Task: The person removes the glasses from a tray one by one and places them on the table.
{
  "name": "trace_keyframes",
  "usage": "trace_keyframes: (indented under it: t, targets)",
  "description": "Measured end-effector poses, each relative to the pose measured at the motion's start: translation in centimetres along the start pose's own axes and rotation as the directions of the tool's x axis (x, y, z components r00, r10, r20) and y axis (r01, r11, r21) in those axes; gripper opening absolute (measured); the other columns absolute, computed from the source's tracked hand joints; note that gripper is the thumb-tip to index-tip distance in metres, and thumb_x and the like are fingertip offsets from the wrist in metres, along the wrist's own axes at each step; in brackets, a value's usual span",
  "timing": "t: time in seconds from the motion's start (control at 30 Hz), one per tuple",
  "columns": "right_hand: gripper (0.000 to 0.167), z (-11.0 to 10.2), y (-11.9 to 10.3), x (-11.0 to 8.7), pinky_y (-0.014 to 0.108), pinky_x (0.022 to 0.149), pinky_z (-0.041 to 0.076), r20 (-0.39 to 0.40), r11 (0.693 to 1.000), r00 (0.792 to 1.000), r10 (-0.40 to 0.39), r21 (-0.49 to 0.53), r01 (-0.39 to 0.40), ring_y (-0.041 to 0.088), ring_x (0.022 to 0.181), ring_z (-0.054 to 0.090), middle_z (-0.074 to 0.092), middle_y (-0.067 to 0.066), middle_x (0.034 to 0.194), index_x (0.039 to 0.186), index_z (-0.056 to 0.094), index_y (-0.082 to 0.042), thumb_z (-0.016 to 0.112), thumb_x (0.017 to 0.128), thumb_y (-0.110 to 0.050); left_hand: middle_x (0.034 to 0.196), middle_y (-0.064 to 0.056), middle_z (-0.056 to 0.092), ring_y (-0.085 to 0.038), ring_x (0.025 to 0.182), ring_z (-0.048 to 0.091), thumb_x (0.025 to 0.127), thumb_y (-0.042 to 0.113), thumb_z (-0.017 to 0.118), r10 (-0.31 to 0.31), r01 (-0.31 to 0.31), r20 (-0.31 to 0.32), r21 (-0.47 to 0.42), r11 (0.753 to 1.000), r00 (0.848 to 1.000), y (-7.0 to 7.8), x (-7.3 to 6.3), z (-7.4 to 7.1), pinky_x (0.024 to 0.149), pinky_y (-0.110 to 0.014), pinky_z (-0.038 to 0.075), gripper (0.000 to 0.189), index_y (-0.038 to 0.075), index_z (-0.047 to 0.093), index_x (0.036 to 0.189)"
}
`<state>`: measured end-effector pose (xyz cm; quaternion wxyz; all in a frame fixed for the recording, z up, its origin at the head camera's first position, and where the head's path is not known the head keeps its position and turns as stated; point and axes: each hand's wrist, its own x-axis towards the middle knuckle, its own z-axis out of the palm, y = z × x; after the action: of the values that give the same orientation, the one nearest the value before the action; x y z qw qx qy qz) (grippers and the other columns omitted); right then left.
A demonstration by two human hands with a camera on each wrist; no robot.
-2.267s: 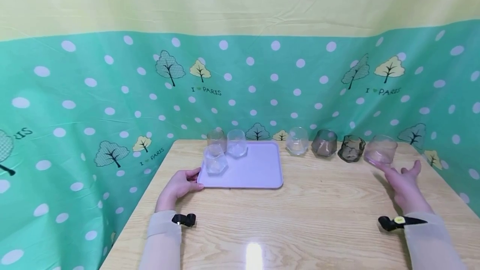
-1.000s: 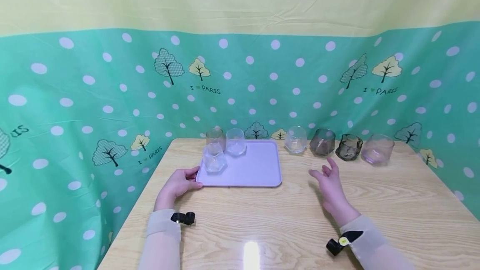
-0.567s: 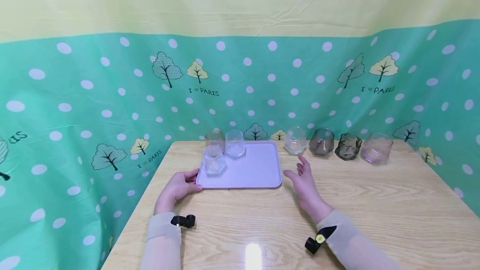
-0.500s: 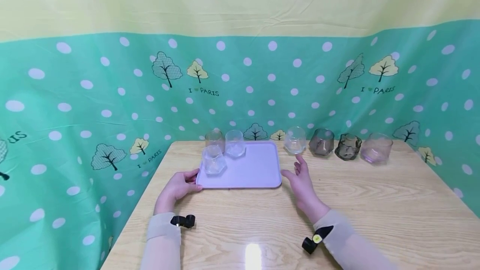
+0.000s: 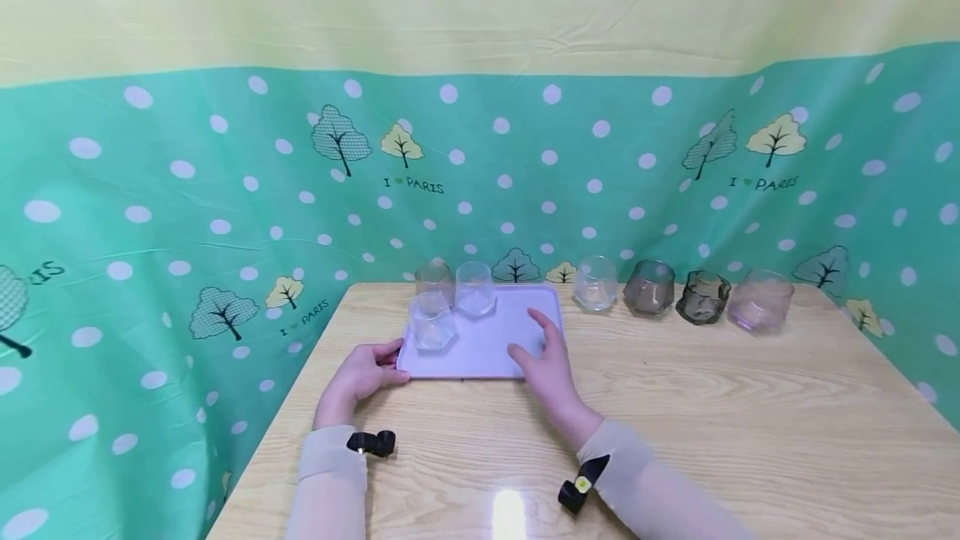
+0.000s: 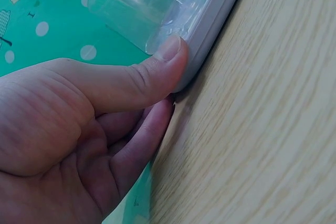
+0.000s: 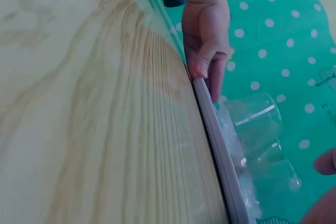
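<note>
Head view: gripping the front left of a lilac tray point(image 5: 483, 348) between the thumb and fingers of the left hand point(image 5: 360, 373). Holding the right hand point(image 5: 551, 369) over the tray's right part, with thumb and forefinger stretched well apart; impossible to tell from here whether touching the tray. Tray flat on a wooden table point(image 5: 660, 440), toward the back. On its left part, a front clear glass point(image 5: 432, 325), a rear clear glass point(image 5: 476, 294) just beside, and a brownish glass point(image 5: 433, 277) at the back left corner, partly hidden. To the tray's right, in a row: a lone clear glass point(image 5: 596, 286), a grey glass point(image 5: 649, 288), a dark wavy glass point(image 5: 702, 298) and a pinkish glass point(image 5: 761, 302). Behind, a dotted green and yellow curtain point(image 5: 525, 40).

Left wrist view: pressing the left thumb on the tray's rim at the corner, with fingers bent below. Near the thumb, clear glassware.

Right wrist view: left hand at the tray's far end, thumb on the rim. At the right edge, only part of the right hand, apart from the tray.
</note>
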<state>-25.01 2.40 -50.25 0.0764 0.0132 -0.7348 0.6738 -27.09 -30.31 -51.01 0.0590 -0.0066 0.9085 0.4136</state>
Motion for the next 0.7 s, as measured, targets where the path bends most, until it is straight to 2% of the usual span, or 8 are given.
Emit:
trace_keyframes:
  t: [0.2, 0.33, 0.5, 0.7]
  targets:
    - [0.073, 3.7, 0.7, 0.1, 0.062, 0.125, 0.027, 0.09, 0.999, 0.996, -0.015, 0.052, 0.01, 0.049, 0.153, 0.032, 0.04, 0.023, 0.165, 0.159, 0.044, -0.003, 0.076, 0.094, -0.006, 0.143, -0.02, 0.067, -0.039, 0.139, 0.056, 0.086, 0.018, 0.091, -0.002, 0.002, -0.004, 0.001, 1.0, 1.0, 0.2, 0.1, 0.5, 0.119, -0.058, 0.039, 0.076, 0.005, 0.057, 0.154]
    - [0.075, 6.0, 0.9, 0.4, 0.06, 0.123, 0.034, 0.127, 0.999, 0.992, 0.018, 0.037, -0.022, 0.045, 0.152, 0.036, 0.043, 0.024, 0.162, 0.159, 0.044, -0.003, 0.079, 0.093, -0.01, 0.142, -0.019, 0.068, -0.038, 0.139, 0.057, 0.086, 0.018, 0.091, -0.006, 0.006, -0.005, -0.003, 1.0, 1.0, 0.1, 0.2, 0.6, 0.12, -0.057, 0.039, 0.076, 0.006, 0.058, 0.153]
    - [0.081, 8.4, 1.0, 1.5, 0.058, 0.122, 0.036, 0.094, 0.999, 0.995, 0.041, -0.024, -0.039, 0.043, 0.151, 0.039, 0.045, 0.023, 0.161, 0.16, 0.044, -0.008, 0.084, 0.091, -0.019, 0.142, -0.018, 0.068, -0.037, 0.14, 0.056, 0.086, 0.019, 0.091, -0.011, 0.011, -0.001, -0.014, 1.0, 1.0, -0.1, 0.3, 0.7, 0.12, -0.056, 0.039, 0.076, 0.008, 0.057, 0.154]
    - [0.089, 11.4, 1.4, 2.7, 0.057, 0.123, 0.034, 0.073, 0.996, 0.997, 0.031, -0.085, -0.025, 0.042, 0.148, 0.044, 0.046, 0.022, 0.161, 0.161, 0.044, -0.011, 0.089, 0.086, -0.03, 0.139, -0.018, 0.07, -0.036, 0.137, 0.059, 0.086, 0.016, 0.091, -0.008, 0.007, -0.015, -0.008, 1.0, 1.0, -0.2, 0.3, 0.3, 0.119, -0.055, 0.04, 0.075, 0.007, 0.058, 0.153]
